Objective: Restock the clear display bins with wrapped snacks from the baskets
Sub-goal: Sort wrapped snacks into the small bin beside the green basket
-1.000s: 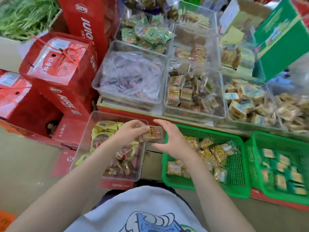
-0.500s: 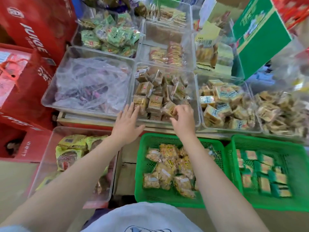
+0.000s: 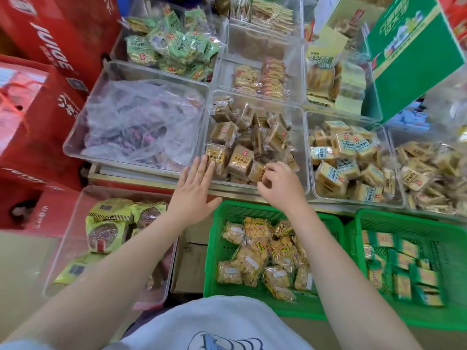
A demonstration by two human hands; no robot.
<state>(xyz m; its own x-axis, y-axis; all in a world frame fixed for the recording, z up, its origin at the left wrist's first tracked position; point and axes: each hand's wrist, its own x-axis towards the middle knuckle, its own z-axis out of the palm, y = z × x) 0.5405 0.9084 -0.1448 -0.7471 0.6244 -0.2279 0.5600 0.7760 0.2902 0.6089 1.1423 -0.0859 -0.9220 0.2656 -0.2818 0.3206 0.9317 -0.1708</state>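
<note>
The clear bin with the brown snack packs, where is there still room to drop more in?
In the brown-pack bin, the bare floor shows along the far edge and far-right corner. The near half is crowded with packs, where the right hand pinches one and the left hand touches the front wall.

Desk (image 3: 141, 176): carrying clear display bins (image 3: 255, 99) sitting edge to edge in rows.
Floor (image 3: 22, 269): bearing red cartons (image 3: 38, 127) at the left.
Green baskets (image 3: 336, 251): sitting side by side below the desk edge.
</note>
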